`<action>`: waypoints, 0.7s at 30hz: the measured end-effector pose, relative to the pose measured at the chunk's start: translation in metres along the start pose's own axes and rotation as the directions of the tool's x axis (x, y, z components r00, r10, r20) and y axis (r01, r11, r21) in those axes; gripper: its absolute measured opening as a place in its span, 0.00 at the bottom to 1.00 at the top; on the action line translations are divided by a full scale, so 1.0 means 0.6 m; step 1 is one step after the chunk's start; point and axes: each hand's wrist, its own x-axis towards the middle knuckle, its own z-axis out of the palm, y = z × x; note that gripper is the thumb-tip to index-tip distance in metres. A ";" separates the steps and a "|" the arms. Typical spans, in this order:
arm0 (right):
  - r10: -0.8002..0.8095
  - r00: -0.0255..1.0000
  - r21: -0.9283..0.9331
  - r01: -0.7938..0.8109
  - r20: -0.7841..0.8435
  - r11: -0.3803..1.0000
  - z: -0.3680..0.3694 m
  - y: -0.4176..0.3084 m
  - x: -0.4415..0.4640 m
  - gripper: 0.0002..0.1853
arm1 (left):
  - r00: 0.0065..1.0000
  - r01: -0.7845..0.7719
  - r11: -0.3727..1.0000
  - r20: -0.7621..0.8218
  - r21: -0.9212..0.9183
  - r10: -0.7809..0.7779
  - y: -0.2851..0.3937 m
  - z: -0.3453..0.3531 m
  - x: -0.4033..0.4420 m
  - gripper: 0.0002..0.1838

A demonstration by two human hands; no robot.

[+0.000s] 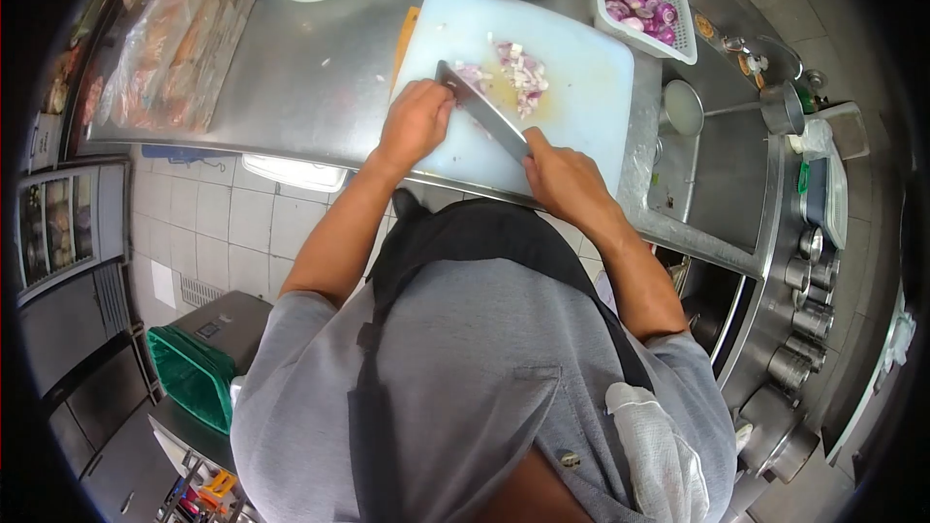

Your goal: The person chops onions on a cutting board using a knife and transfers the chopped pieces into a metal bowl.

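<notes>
One knife (490, 118) is gripped by the fingers of the right hand (565, 176), its blade slanted over the white cutting board (593, 87) beside chopped onion (524, 73). The left hand's fingers (441, 97) are curled near the blade's tip; whether anything is held cannot be told.

The right hand (565, 177) is gripping a knife (490, 117) over the cutting board (586, 68); the left hand (417, 122) is curling beside the blade's tip, near chopped onions (528, 79).

No legible text, labels, numbers or signs
</notes>
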 end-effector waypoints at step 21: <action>-0.012 0.999 -0.038 0.011 -0.032 0.999 -0.008 0.009 0.000 0.10 | 0.992 0.014 0.998 0.128 -0.063 -0.006 0.019 -0.005 0.028 0.07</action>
